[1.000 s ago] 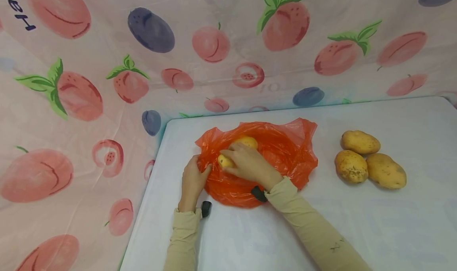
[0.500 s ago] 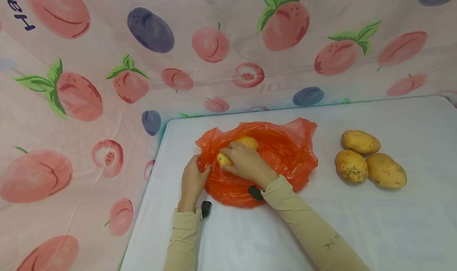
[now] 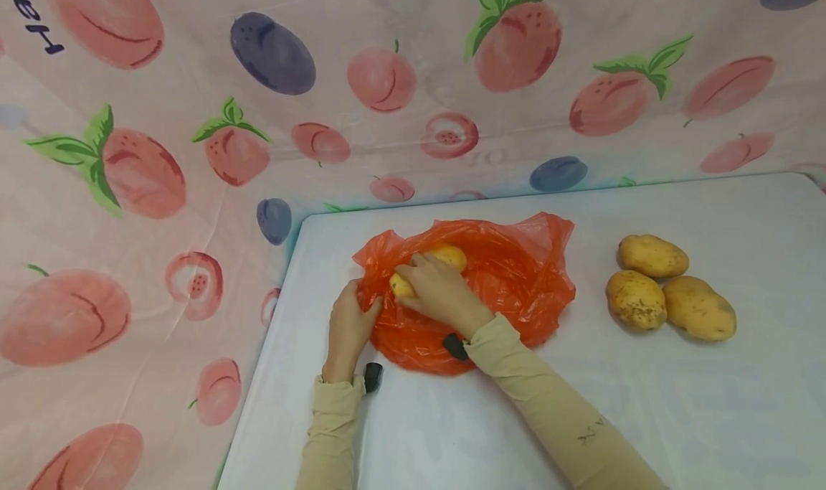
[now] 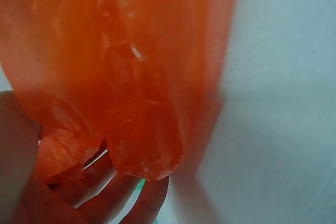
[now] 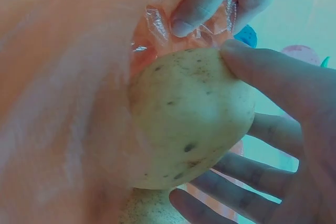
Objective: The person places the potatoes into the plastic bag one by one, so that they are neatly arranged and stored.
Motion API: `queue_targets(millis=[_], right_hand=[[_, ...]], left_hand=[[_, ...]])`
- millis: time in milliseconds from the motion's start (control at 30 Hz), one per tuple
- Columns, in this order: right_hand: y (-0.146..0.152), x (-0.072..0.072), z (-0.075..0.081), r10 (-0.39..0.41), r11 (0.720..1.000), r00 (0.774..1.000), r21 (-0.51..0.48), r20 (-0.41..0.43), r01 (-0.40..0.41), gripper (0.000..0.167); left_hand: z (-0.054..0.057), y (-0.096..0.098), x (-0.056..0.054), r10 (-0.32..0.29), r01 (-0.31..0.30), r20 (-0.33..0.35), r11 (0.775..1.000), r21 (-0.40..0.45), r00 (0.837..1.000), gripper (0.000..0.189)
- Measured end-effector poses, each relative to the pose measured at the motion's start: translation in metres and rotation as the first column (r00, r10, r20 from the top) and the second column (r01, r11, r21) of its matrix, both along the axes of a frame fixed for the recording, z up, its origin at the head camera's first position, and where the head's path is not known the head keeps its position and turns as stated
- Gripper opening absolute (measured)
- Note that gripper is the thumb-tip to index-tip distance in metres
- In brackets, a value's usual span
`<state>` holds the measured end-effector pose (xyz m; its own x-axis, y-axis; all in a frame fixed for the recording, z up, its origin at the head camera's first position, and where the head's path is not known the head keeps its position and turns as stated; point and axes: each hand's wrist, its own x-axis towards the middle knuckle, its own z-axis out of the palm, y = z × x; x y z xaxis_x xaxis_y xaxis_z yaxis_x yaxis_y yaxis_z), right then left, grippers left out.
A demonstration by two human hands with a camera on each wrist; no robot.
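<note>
In the head view an orange-red plastic bag (image 3: 548, 289) lies with its mouth spread wide. My left hand (image 3: 350, 325) grips the bag's left edge, and the left wrist view has the thin film hanging between thumb and fingers. Inside the mouth, my right hand (image 3: 445, 293) holds a yellow potato (image 3: 401, 287). The right wrist view shows this speckled potato (image 5: 194, 119) with the thumb on top and fingers beneath. Another potato (image 3: 453, 257) lies in the bag just behind that hand. Its lower surroundings are hidden by the hand and film.
Three potatoes (image 3: 652, 289) lie close together on the white table (image 3: 645, 404), right of the bag. A fruit-print cloth (image 3: 400, 145) rises behind the table and along its left side. A dark camera piece (image 3: 373, 377) sits by the left wrist.
My right hand has shifted slightly left with the potato, and its forearm has swung a little left. The left hand keeps its place on the bag.
</note>
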<state>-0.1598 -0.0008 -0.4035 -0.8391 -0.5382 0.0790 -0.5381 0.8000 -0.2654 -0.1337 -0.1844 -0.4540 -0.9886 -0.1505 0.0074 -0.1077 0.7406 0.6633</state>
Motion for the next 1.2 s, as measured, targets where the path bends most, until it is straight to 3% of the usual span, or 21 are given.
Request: queue_targets(millis=[433,1200], right_hand=[[-0.011,-0.005,-0.012,-0.033,0.999,0.994,-0.001,-0.104,0.033,0.055],[-0.021,-0.004,-0.023,-0.073,0.994,0.985,0.064,-0.154,0.083,0.061]], left_hand=[[0.001,0.000,0.000,0.003,-0.003,0.016,1.000,0.001,1.000,0.047],[0.002,0.001,0.001,0.007,-0.008,0.012,1.000,0.014,1.000,0.044]])
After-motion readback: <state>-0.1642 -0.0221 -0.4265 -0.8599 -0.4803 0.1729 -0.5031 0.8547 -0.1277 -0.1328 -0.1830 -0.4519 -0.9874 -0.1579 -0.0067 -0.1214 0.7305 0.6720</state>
